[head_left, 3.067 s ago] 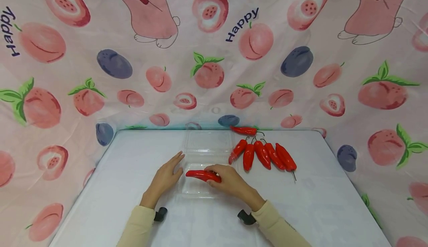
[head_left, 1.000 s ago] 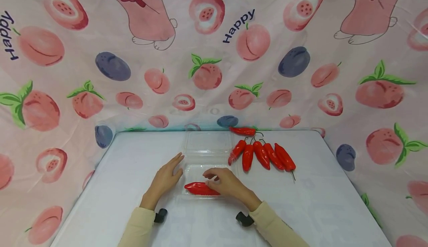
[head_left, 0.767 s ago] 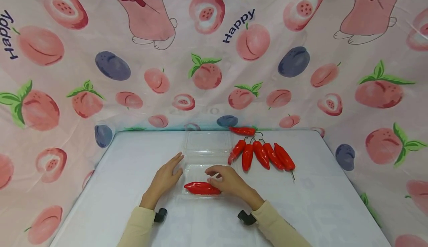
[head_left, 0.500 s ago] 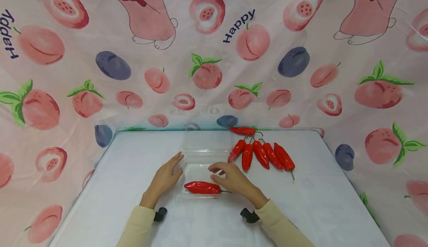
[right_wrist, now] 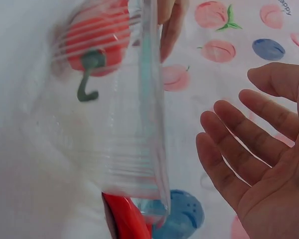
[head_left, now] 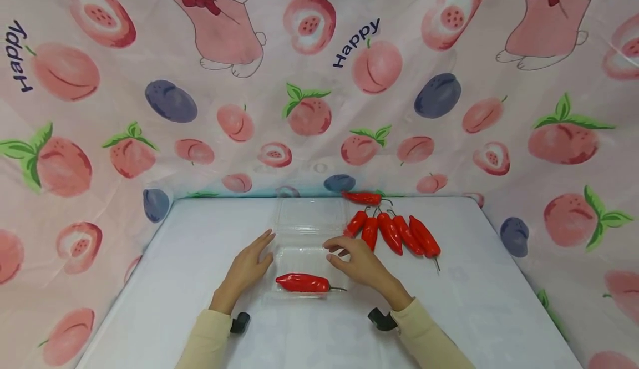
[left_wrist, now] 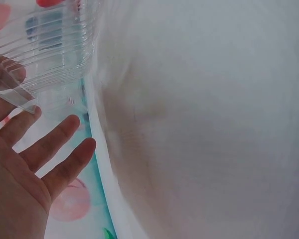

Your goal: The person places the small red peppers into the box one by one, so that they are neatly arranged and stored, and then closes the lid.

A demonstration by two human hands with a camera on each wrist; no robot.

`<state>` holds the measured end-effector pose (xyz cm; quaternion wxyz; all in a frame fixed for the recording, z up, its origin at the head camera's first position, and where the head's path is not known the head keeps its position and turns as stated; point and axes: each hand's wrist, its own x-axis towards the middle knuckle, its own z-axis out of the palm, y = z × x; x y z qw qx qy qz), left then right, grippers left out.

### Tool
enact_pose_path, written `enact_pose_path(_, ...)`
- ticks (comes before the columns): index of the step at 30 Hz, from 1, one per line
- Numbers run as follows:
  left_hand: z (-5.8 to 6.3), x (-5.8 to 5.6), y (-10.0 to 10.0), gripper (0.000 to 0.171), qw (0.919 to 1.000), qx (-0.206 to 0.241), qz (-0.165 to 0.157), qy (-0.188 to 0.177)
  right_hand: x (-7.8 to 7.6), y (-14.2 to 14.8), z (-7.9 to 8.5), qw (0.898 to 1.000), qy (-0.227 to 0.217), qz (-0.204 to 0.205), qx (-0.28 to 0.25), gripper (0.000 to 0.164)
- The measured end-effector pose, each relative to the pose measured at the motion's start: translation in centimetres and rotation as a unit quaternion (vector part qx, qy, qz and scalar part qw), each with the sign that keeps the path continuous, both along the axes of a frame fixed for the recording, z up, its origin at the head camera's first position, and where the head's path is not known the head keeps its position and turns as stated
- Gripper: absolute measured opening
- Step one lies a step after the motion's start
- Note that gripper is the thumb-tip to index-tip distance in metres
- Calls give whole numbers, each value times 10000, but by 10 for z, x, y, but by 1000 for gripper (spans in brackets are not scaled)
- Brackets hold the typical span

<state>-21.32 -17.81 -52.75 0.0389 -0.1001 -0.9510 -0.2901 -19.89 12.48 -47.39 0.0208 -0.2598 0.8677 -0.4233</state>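
Note:
A clear plastic clamshell box [head_left: 284, 252] lies with its lid up toward the back of the table. One red chili pepper [head_left: 302, 283] rests along the near side of its base, green stem pointing right. My left hand [head_left: 246, 269] touches the box's left edge with relaxed fingers; in the left wrist view the fingers [left_wrist: 60, 144] are spread by the ribbed plastic. Over the box's right side hovers my right hand [head_left: 360, 261], holding nothing. Seen from the right wrist, its fingers [right_wrist: 234, 144] are loosely bent and apart from the box wall [right_wrist: 154, 124].
Several red chili peppers [head_left: 390, 232] lie fanned out right of the box, one partly behind my right hand. Another chili pepper [head_left: 361, 197] lies at the table's back edge, near the fruit-print curtain [head_left: 319, 80]. A white cloth covers the table [head_left: 175, 258].
The right hand lowered the chili pepper to the near side of the box, let it go, then moved right and away from it. The left hand has stayed put.

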Motion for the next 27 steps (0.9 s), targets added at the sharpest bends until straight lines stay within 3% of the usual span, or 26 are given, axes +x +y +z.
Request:
enact_pose_path(5, 1, -2, 0, 54, 10000, -37, 11, 7, -3, 5, 3, 9995, 188, -178, -157, 33)
enact_pose_path(27, 0, 0, 0, 54, 10000, 58, -39, -18, -3, 38, 10, 9984, 63, -529, -201, 32)
